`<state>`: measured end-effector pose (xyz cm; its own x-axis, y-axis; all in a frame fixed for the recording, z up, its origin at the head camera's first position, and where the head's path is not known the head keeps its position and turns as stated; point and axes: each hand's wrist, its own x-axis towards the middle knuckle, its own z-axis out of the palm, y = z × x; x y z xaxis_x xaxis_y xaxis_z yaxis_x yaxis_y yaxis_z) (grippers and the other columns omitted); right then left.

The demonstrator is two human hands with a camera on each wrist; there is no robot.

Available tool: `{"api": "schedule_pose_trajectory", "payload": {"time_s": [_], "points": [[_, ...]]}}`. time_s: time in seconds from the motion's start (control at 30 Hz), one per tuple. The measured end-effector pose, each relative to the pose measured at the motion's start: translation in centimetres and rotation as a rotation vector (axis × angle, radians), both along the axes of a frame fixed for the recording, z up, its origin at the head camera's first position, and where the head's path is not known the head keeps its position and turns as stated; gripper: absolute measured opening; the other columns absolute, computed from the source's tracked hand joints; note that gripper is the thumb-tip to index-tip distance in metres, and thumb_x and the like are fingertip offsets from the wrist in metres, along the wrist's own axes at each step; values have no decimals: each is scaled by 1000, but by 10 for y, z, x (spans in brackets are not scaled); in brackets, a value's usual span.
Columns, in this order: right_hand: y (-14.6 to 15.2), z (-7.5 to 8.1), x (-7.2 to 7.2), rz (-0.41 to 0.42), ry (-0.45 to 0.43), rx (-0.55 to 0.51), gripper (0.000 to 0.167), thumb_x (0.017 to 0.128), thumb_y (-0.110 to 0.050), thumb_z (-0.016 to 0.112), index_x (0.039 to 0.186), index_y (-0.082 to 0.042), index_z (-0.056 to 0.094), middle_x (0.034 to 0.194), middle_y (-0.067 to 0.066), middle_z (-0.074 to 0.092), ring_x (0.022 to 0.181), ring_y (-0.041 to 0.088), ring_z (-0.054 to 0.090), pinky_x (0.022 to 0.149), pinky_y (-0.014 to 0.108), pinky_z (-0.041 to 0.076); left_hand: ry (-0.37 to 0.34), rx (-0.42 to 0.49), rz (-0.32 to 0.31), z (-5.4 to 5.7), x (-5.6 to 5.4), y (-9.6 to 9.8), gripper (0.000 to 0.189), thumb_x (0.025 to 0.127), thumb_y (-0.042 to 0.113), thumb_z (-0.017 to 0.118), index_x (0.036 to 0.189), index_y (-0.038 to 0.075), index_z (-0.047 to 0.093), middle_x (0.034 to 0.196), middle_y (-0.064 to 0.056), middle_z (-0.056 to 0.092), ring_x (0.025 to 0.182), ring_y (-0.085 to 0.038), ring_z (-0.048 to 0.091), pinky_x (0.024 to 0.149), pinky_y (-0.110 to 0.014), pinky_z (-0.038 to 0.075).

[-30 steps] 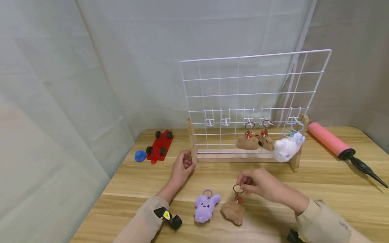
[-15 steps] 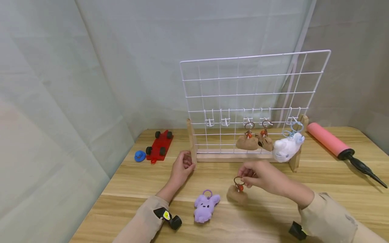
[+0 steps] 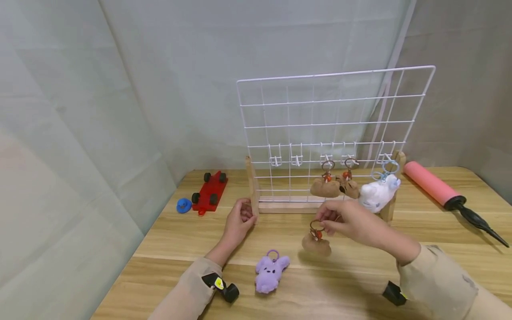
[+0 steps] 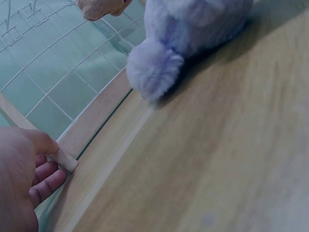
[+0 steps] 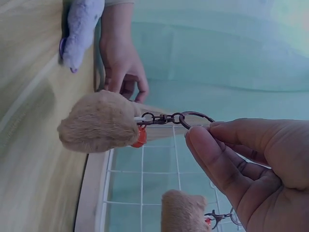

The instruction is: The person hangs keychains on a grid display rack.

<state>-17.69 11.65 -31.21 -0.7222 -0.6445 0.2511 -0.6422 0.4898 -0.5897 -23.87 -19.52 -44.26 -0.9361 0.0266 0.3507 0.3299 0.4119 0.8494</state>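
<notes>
My right hand (image 3: pixel 347 222) pinches the metal ring of a brown plush keychain (image 3: pixel 316 245) between thumb and forefinger. The plush hangs from it above the table, an orange bead at its clasp, as the right wrist view shows. My left hand (image 3: pixel 239 222) grips the lower end of the wooden left upright (image 3: pixel 252 189) of a white wire grid rack (image 3: pixel 336 100), thumb on one side and fingers curled on the other. On that rack's hooks hang two brown plush keychains (image 3: pixel 325 187) and a white plush keychain (image 3: pixel 378 195) with a blue ring. A purple plush keychain (image 3: pixel 269 273) lies between my forearms.
Left of the rack lie a red toy car chassis (image 3: pixel 210 192) with black wheels and a small blue round toy (image 3: pixel 184 205). To the right is a pink hand pump (image 3: pixel 434 184) with a black nozzle. Two free hooks (image 3: pixel 297 161) hang on the rack's left half.
My right hand has lifted the brown plush keychain off the table and carried it up toward the rack. My left hand has stayed at the upright.
</notes>
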Motion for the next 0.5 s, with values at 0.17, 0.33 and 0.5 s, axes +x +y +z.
{"api": "schedule_pose_trajectory", "payload": {"time_s": [0.17, 0.33, 0.5], "points": [[0, 3, -4, -28, 33, 7, 7, 86, 1, 65, 91, -5, 65, 78, 1, 69, 67, -2, 60, 60, 19, 54, 0, 8, -1, -1, -1, 1, 43, 80, -8, 69, 118, -2, 49, 96, -21, 60, 76, -13, 54, 64, -14, 48], [-2, 7, -7, -55, 68, 16, 8, 86, -1, 66, 91, -6, 66, 80, 1, 69, 72, -1, 61, 63, 19, 54, -5, 14, -2, -1, -1, 1, 43, 80, -9, 68, 118, -3, 49, 95, -22, 60, 75, -11, 53, 64, -14, 47], [-4, 14, -10, -79, 118, 13, 8, 85, -2, 68, 89, -8, 67, 80, -2, 69, 72, -1, 60, 63, 19, 53, -10, 22, -2, 0, -1, 2, 43, 80, -10, 68, 118, -3, 49, 96, -23, 60, 75, -10, 52, 63, -13, 47]]}}
